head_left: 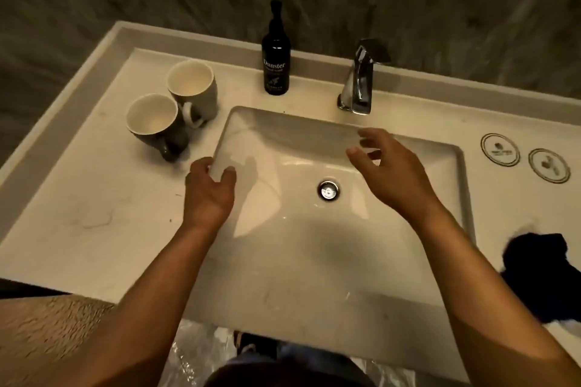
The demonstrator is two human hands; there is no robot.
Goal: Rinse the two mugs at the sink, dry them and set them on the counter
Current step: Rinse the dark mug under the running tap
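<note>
Two dark mugs with pale insides stand upright on the counter left of the sink (393, 229). The near mug (154, 122) touches the far mug (193, 88). My left hand (209, 190) hovers over the sink's left rim, just right of the near mug, fingers apart and holding nothing. My right hand (390, 170) is over the basin below the chrome tap (360, 85), fingers spread and empty. No water runs from the tap. A dark cloth (540, 273) lies on the counter at the right.
A black soap pump bottle (276, 63) stands behind the sink between mugs and tap. Two round coasters (500, 149) (548, 165) lie on the counter at the right. The drain (328, 190) sits mid-basin. A dark wall rises behind the counter.
</note>
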